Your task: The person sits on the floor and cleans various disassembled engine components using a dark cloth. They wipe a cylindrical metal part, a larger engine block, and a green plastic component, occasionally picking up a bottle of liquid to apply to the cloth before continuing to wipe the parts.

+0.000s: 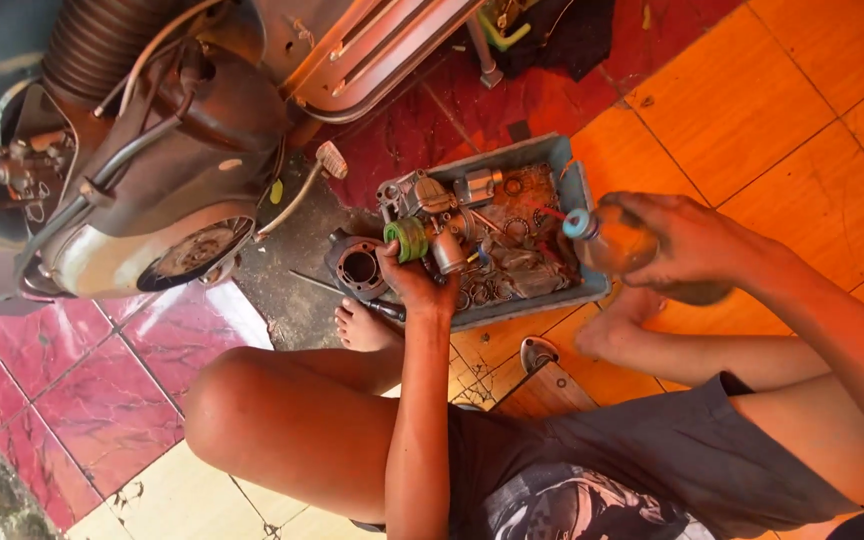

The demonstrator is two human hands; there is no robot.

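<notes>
Left hand point(414, 280) grips a green-capped carburettor point(430, 222) over the grey parts tray point(574, 190) on the floor; right hand point(687, 245) clasps a small bottle point(602, 240), tilted toward it. Loose parts remain in the tray; cleaning looks midway.

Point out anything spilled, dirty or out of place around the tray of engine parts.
A dark stain spreads over the tiles beside the grey tray. A metal cylinder lies on it, outside the tray. The left hand grips a carburetor over the tray; the right hand holds a bottle.
</notes>
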